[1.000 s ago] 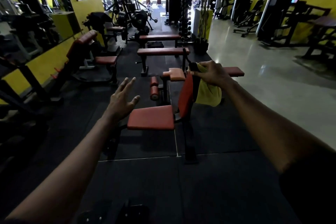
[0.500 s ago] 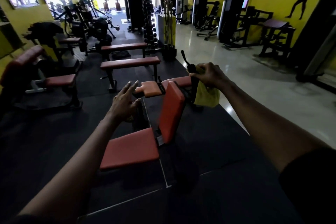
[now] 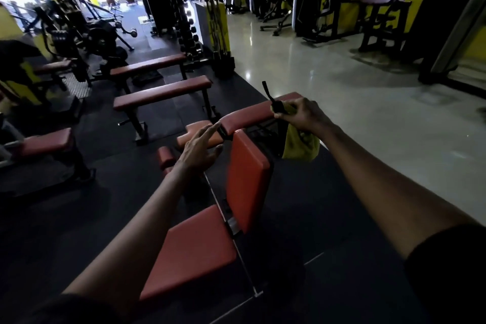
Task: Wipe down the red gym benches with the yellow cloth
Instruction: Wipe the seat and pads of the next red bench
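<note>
At the nearest bench (image 3: 192, 252), one flat red vinyl seat meets one smooth, rectangular backrest (image 3: 248, 181) that stands almost upright on a black metal frame. Just left of the backrest's top, the left hand (image 3: 200, 150) hovers with its fingers straight and spread, holding nothing. Right of the backrest, the right hand (image 3: 302, 116) grips the yellow cloth (image 3: 299, 147) against a thin black lever (image 3: 268, 93); the soft cloth hangs crumpled below the fist. Beyond the backrest lie a long rounded red pad (image 3: 252, 116) and one stubby roller (image 3: 166, 158). Farther off, two long flat benches (image 3: 163, 92) stand on dull black rubber matting (image 3: 79, 205); to the right a pale polished floor (image 3: 342, 102) shines.
</note>
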Demonstrator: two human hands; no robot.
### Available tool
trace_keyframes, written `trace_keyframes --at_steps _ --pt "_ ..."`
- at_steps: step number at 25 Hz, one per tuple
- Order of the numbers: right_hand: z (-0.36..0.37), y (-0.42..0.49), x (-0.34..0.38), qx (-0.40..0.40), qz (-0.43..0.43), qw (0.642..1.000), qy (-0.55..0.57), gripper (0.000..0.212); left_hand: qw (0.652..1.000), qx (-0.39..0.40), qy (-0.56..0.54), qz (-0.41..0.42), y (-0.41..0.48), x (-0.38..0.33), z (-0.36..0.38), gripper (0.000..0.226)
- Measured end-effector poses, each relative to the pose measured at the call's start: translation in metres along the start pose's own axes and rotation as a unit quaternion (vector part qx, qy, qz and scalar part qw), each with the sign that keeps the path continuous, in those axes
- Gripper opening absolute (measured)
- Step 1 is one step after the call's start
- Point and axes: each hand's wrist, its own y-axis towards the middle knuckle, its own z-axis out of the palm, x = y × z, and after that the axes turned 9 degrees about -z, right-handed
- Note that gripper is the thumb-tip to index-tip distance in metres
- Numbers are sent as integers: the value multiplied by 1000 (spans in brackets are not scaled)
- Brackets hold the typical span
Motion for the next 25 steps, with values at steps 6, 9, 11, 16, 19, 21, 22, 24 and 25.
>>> trace_keyframes --at_steps 6,9,11,16,19,21,22,24,25 --pt "45 47 -29 7 57 998 -15 45 996 69 -1 50 92 37 28 74" --pt "70 60 -40 -12 105 994 -35 37 991 94 -8 95 133 50 42 73" --pt "86 62 -41 -23 145 989 -37 38 986 123 -15 110 160 61 53 75" --pt "136 59 -44 -40 194 979 -53 44 970 212 -12 122 205 95 94 79" --pt "167 62 -52 -40 221 970 -91 49 959 265 21 99 210 103 116 80" --pt "187 73 -59 -49 239 964 -104 52 954 283 20 93 212 108 132 78" --pt "198 80 -61 -56 240 963 -107 54 953 289 13 89 210 111 139 77" --pt "224 90 -66 -46 236 960 -143 57 949 305 6 79 207 117 152 79" --pt "239 93 -67 -17 228 957 -180 59 946 314 8 77 209 120 157 80"
